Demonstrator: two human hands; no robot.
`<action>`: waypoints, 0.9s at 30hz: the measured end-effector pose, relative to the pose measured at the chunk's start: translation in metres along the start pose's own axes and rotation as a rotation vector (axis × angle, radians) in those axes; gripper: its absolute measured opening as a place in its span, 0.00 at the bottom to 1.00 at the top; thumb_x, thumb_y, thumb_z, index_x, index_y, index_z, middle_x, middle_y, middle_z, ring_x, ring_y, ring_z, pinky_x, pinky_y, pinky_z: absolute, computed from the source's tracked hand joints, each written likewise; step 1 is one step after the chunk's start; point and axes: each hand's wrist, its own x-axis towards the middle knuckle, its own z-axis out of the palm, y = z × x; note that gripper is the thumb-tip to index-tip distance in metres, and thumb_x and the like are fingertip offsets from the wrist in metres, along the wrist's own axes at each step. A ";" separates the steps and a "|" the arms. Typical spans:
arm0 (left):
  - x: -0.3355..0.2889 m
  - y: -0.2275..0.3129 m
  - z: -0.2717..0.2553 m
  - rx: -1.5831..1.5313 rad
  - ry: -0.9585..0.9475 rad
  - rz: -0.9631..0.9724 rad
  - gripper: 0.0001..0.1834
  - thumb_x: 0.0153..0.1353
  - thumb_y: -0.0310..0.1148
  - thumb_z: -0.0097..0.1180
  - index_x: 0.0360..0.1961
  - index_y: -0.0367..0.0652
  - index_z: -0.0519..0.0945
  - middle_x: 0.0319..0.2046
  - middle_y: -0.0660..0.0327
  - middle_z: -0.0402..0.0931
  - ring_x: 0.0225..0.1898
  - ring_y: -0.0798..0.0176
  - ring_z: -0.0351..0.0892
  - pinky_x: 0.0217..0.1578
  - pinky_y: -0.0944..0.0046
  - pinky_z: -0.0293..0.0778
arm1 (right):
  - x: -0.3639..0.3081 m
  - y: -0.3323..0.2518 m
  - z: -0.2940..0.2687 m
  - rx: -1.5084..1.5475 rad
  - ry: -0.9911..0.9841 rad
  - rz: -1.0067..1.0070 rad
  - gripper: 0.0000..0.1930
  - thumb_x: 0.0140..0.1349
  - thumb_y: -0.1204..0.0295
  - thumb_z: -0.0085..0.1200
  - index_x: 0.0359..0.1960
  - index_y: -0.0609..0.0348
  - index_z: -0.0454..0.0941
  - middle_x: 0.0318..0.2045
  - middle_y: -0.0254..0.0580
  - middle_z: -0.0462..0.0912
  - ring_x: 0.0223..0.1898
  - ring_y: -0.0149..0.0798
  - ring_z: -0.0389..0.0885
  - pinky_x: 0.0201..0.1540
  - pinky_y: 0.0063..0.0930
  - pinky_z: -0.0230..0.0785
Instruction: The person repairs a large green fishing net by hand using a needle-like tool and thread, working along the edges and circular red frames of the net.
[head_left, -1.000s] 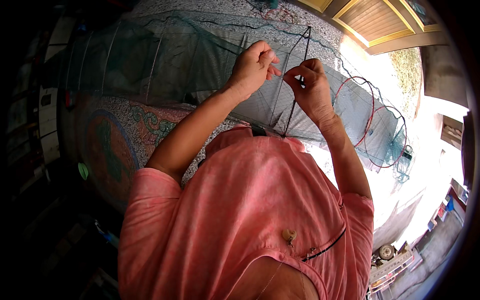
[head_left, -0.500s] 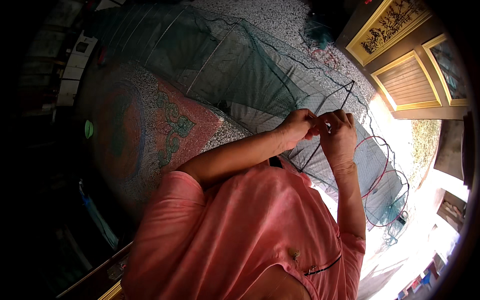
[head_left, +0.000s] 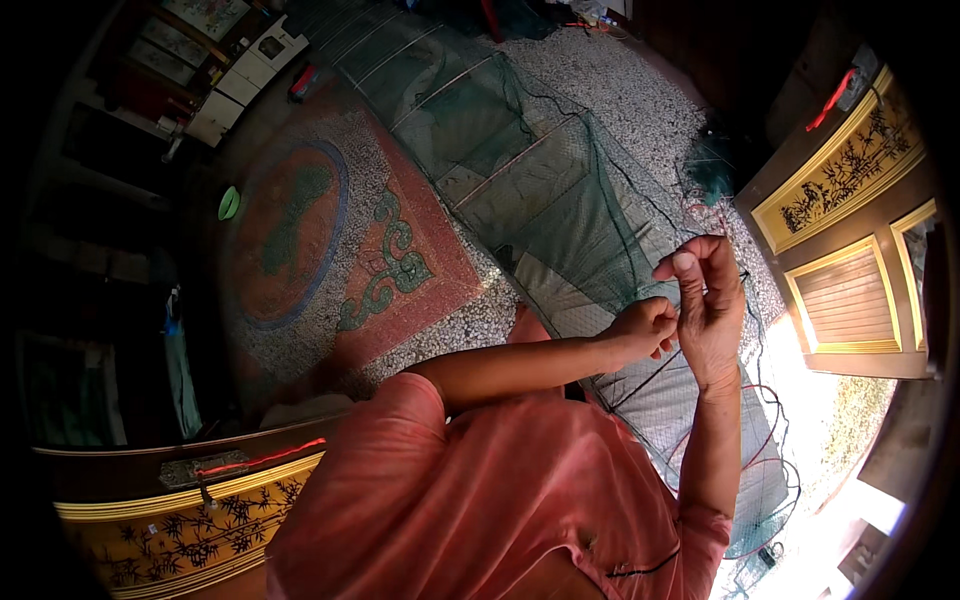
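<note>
A long green mesh net (head_left: 560, 215), ribbed with thin crosswise rods, stretches over the floor from the far left to beneath my hands. My left hand (head_left: 640, 332) is closed, fingers curled and pinched, above the net's near end. Just right of it and higher, my right hand (head_left: 712, 305) has its thumb and forefinger pressed together. Whatever lies between the fingers of either hand is too small to make out. A dark rod (head_left: 648, 382) of the net's frame shows below my hands.
Patterned stone flooring (head_left: 430, 300) lies to the left, with a small green bowl-like thing (head_left: 229, 203) beyond. A wooden door panel with gold trim (head_left: 845, 295) stands at right, another (head_left: 200, 520) at lower left. Red cord (head_left: 770, 405) loops near the net's bright right end.
My right hand has risen away from my left, its fingertips now higher. Before, both hands' fingertips met. The whole view has shifted, showing more of the floor and the lower-left door panel.
</note>
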 end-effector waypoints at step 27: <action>0.043 0.063 -0.016 0.012 -0.243 -0.033 0.11 0.65 0.39 0.46 0.38 0.43 0.73 0.36 0.61 0.77 0.29 0.68 0.77 0.31 0.71 0.68 | -0.060 0.025 -0.106 -0.946 0.053 0.078 0.02 0.55 0.73 0.54 0.30 0.52 0.77 0.29 0.34 0.78 0.36 0.40 0.76 0.39 0.32 0.71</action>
